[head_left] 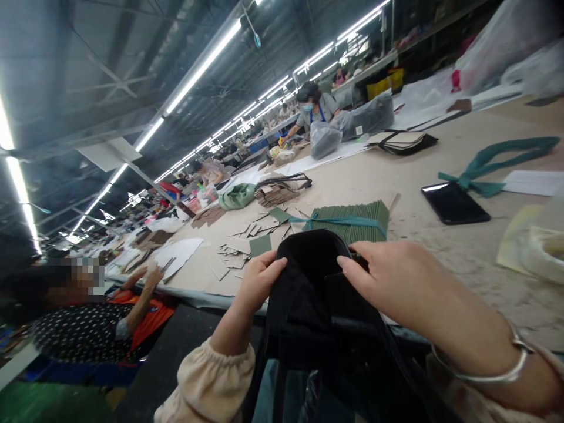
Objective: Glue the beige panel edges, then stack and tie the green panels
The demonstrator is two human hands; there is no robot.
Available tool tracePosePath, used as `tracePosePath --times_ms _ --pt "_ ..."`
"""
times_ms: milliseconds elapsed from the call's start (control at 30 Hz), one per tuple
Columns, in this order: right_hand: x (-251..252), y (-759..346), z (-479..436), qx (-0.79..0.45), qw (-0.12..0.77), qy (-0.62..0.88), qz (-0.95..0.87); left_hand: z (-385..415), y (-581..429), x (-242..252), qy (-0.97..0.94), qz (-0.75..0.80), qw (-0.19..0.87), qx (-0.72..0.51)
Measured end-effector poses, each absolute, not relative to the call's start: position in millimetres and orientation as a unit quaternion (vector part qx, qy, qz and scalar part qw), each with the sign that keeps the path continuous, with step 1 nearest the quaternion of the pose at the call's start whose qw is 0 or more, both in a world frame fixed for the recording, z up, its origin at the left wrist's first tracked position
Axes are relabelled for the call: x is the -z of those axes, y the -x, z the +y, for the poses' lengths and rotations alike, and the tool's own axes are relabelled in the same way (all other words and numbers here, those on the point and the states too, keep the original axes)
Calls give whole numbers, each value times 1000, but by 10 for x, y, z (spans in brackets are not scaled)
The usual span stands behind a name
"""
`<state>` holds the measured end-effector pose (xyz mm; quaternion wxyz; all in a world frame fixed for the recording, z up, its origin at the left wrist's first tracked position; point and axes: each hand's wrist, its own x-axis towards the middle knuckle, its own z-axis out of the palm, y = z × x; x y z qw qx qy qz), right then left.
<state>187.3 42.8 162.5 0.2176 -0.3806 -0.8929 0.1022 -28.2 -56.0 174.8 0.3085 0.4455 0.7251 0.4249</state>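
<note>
A black fabric bag (pixel 299 311) stands at the table's front edge with its rounded opening facing up. My left hand (pixel 258 282) pinches the left side of the rim between thumb and fingers. On the right side, my right hand (pixel 388 276) grips the rim, its thumb at the inner edge and its fingers mostly hidden behind the fabric. Just beyond the bag lies a stack of green pieces (pixel 352 220) tied with a teal strip. Loose small green and grey pieces (pixel 261 245) are scattered left of that stack.
A black phone (pixel 455 202) and a teal tied strip (pixel 480 167) lie on the beige table (pixel 414 194) at right. A roll of tape (pixel 546 247) is at the right edge. At left, a person in a dotted top (pixel 83 332) works; another person (pixel 315 108) is across the table.
</note>
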Motion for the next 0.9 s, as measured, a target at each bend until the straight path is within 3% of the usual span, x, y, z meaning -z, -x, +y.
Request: tracePosePath --times_ms 267,633,900 --pt "-1613 -1885 450 -95 228 373 -894 -514 309 -1744 -460 729 288 -418" --pt "-1616 -1856 439 -108 199 360 -905 -274 334 -1898 -570 804 -53 -159" --pt "-1616 -1874 461 -54 203 353 -912 -252 297 -1930 -577 804 -64 -132"
